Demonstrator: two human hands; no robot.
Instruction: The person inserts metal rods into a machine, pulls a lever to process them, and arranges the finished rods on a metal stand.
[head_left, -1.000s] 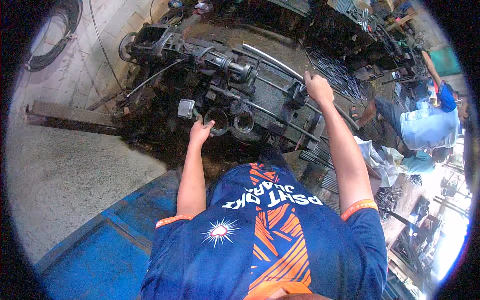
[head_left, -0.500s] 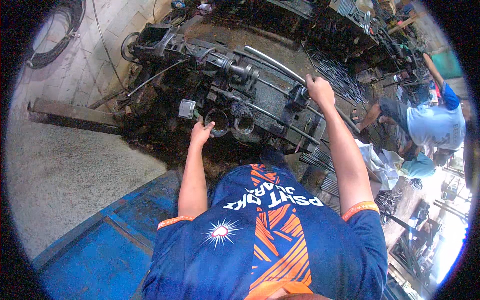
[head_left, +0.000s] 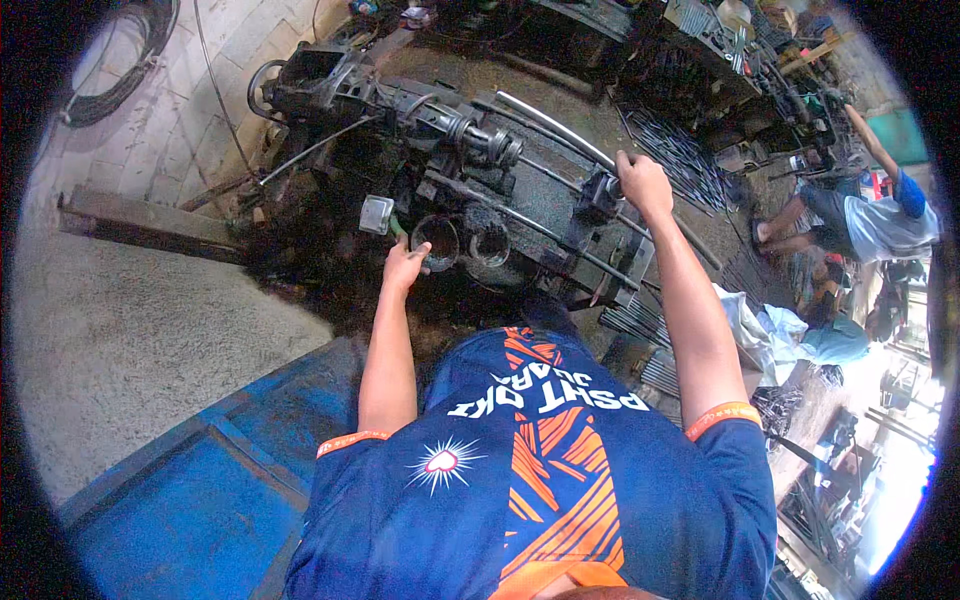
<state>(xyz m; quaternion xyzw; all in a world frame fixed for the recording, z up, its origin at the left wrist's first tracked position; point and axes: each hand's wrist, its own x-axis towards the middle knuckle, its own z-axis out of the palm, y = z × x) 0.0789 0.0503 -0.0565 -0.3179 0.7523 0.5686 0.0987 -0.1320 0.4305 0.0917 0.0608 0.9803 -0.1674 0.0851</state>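
A dark, greasy machine (head_left: 470, 140) with long bare shafts lies in front of me. My right hand (head_left: 645, 186) is closed around a long silver metal bar (head_left: 550, 120) along the machine's far side, beside a dark block (head_left: 597, 195) on the shafts. At the near side, the fingers of my left hand (head_left: 405, 266) are curled at the lower end of a green handle-like piece (head_left: 397, 228); what they grip is mostly hidden. Right beside that hand are two round, dark cups or rings (head_left: 437, 243). A small pale square box (head_left: 376, 214) sits just beyond it.
Thin metal rods (head_left: 675, 150) lie heaped on the floor beyond the machine. At the right, another person (head_left: 885, 225) crouches with an arm stretched out. A steel beam (head_left: 150, 228) juts in at the left, above a blue metal surface (head_left: 190, 480). Coiled cable (head_left: 125, 95) hangs on the wall.
My view has shifted slightly, so the machine appears a little farther right. Both hands keep their places on it. The other person at the right has shifted, with the legs now more visible.
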